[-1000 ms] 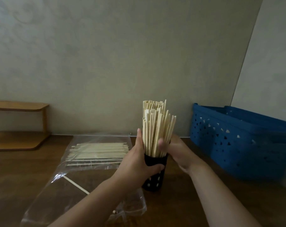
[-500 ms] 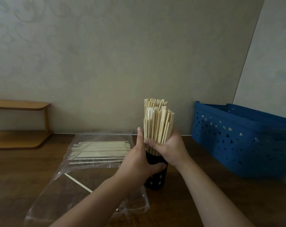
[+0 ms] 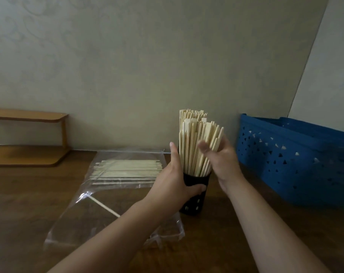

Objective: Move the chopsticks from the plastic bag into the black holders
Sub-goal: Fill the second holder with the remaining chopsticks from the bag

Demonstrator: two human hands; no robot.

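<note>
Since the prior frame, right hand [image 3: 222, 160] rose, curled about the chopsticks [image 3: 196, 142] standing in the black holder [image 3: 194, 196], which left hand [image 3: 175, 182] gripped on the counter [image 3: 246, 243]; more lay inside the plastic bag [image 3: 125, 170].

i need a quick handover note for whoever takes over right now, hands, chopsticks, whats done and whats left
Left hand grips the black holder, which stands upright on the wooden table.
Right hand is curled round the chopstick bundle in the holder; its fingers are blurred.
Done: the holder is packed with chopsticks.
Left: a flat layer of chopsticks still lies in the clear plastic bag, with one loose stick nearer. No second holder is visible.
</note>
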